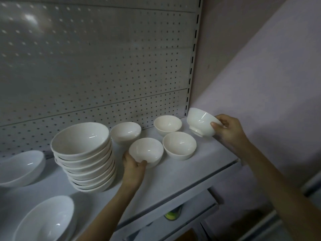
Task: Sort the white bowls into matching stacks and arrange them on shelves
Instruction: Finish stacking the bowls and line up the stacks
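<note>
Several small white bowls stand on the white shelf [182,174]. My left hand [132,168] grips the near rim of the front small bowl [146,152], which rests on the shelf. My right hand [227,131] holds another small bowl [201,121] tilted on its side above the shelf's far right corner, thumb on its rim. Three more small bowls sit upright: one at the back [126,132], one at the back right [167,124], one in front of it [179,145]. A tall stack of medium bowls [83,153] leans at the left.
Two large white bowls lie at the left, one further back [20,167] and one at the near edge [46,220]. A pegboard back panel [97,66] rises behind the shelf. A pink wall [260,58] closes the right side. A lower shelf [196,221] shows beneath.
</note>
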`<state>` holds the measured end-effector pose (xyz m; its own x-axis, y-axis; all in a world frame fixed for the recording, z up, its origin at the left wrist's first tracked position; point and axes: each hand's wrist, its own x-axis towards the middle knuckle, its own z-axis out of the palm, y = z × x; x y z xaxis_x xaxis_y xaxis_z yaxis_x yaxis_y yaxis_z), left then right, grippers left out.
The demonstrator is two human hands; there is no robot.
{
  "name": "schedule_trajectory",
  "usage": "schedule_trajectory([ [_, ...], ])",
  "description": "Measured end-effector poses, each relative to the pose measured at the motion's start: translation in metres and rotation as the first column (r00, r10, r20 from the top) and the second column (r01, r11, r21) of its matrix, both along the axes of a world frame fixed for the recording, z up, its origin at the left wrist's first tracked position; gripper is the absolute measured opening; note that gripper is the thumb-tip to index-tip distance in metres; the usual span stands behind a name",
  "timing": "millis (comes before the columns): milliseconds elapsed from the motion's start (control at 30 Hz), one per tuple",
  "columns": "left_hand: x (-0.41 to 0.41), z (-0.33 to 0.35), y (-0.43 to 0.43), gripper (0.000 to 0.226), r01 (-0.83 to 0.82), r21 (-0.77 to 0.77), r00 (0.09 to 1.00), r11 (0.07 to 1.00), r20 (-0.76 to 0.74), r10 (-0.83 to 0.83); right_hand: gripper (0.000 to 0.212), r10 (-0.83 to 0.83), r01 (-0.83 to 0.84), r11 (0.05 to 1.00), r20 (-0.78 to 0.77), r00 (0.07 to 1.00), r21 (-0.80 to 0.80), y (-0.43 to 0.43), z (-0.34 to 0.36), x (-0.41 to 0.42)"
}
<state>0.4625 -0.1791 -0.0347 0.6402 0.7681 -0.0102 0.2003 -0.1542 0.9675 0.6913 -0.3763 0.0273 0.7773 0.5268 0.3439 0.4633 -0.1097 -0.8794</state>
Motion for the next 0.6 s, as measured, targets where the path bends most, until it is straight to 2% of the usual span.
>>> schedule_trajectory([
  [67,-0.006,0.011,-0.014,0.074,0.066,0.205,0.997,0.977,0.013,-0.07,0.022,0.071,-0.071,0.996,-0.009,0.997,0.052,0.0,0.008,-0.013],
  [133,-0.012,0.03,-0.031,0.076,0.163,0.262,0.982,0.951,0.045,-0.181,0.002,0.146,-0.144,0.988,-0.023,0.989,0.061,0.001,0.014,-0.025],
  [233,-0.017,0.066,-0.051,0.069,0.216,0.24,0.957,0.947,0.14,-0.254,0.008,0.223,-0.223,0.975,0.006,0.975,0.005,0.005,0.023,-0.048],
  [300,-0.018,0.086,-0.054,0.056,0.241,0.147,0.937,0.959,0.22,-0.269,0.004,0.266,-0.266,0.964,-0.005,0.964,0.004,0.008,0.031,-0.066],
  [400,-0.021,0.102,-0.053,0.034,0.318,0.03,0.915,0.948,0.251,-0.315,0.007,0.318,-0.318,0.948,0.008,0.948,0.006,0.012,0.045,-0.088],
  [533,-0.035,0.108,-0.043,0.047,0.28,-0.012,0.914,0.96,0.309,-0.262,0.037,0.372,-0.371,0.928,0.062,0.926,-0.022,0.02,0.06,-0.12],
  [600,-0.044,0.112,-0.038,0.043,0.236,0.004,0.916,0.972,0.332,-0.224,0.037,0.393,-0.394,0.919,0.1,0.914,-0.006,0.028,0.065,-0.138],
])
